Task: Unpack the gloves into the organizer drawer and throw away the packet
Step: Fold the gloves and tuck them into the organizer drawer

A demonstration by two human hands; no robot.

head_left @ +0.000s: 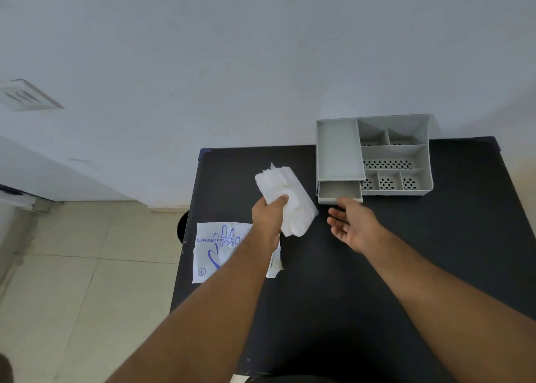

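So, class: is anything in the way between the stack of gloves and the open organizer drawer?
Nothing visible blocks it. The left hand holds the gloves just left of the open drawer, which looks empty. The open right hand hovers at the drawer's front edge, beside that path.

Matt grey plastic organizer (374, 156), thin translucent white plastic gloves (285, 197), glossy printed packet (220, 252), matt black table (333, 295).

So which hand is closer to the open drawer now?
The right hand: its fingers almost reach the open drawer front. The left hand is further left, holding the stack of gloves.
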